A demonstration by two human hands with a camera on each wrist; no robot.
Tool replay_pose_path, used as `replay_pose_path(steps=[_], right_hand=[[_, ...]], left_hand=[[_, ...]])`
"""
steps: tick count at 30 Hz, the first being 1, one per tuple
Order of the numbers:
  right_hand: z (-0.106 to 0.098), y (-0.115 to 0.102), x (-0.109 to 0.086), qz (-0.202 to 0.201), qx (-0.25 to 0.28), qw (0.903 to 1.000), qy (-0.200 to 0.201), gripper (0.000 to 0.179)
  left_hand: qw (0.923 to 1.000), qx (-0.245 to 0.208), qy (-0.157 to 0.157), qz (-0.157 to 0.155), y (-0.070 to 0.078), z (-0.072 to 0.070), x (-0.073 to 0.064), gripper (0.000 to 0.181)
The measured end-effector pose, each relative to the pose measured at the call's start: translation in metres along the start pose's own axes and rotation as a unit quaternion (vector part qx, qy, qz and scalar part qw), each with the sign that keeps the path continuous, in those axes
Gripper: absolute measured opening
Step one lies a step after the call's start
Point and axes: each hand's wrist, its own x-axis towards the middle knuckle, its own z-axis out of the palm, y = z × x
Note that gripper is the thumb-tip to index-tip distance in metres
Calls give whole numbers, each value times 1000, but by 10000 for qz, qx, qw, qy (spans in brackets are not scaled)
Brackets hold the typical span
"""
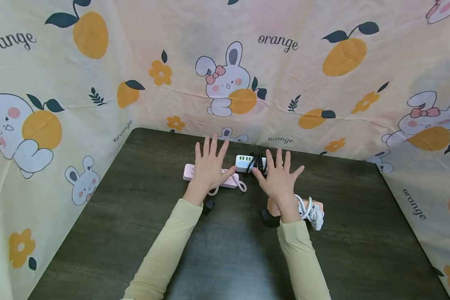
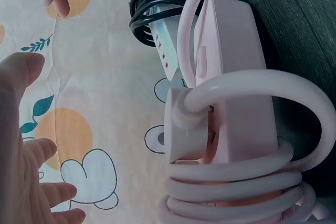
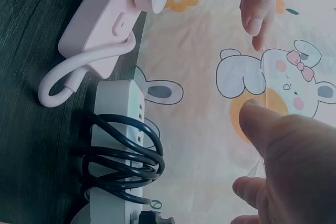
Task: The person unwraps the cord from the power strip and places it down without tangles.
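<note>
Both hands hover spread over the table with nothing in them. My left hand (image 1: pixel 209 168) is above a pink power strip (image 1: pixel 230 181) and hides its middle. In the left wrist view, the thick pink cord (image 2: pixel 231 192) is wound round that strip, and its plug (image 2: pixel 184 124) lies against the strip's face. Between the hands, at the back, sits a white power strip (image 1: pixel 242 162) with USB ports, wrapped in a black cord (image 3: pixel 123 156). My right hand (image 1: pixel 280 181) is near its right end. Below that wrist lies a peach power strip (image 1: pixel 273 207), partly covered, with a white cord and plug (image 1: pixel 316 217).
The strips lie on a dark wood-grain table (image 1: pixel 135 200). A cloth printed with rabbits and oranges (image 1: pixel 292 83) hangs upright behind the table and along both sides. Black devices (image 1: pixel 271 218) sit at the wrists.
</note>
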Motion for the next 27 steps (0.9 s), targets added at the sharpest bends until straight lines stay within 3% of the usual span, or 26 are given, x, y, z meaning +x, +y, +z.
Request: replay_pose_path(steps=[5, 10, 15, 20, 27], right_hand=[[-2, -4, -1, -120, 82, 9997, 195, 76], [-1, -7, -1, -251, 292, 9981, 483, 73], [3, -10, -1, -383, 499, 9934, 956, 63], [10, -15, 0, -646, 1049, 9809, 1506, 49], [20, -24, 1, -659, 1786, 9717, 1396, 39]], left_hand=[[9997, -223, 73, 52, -5, -2, -1, 81], [9965, -780, 269, 130, -16, -8, -5, 77], [9821, -1771, 555, 318, -33, -12, -11, 68], [9679, -2409, 630, 326, -50, -10, -18, 59], [9591, -2787, 507, -11, -70, -3, -28, 56]])
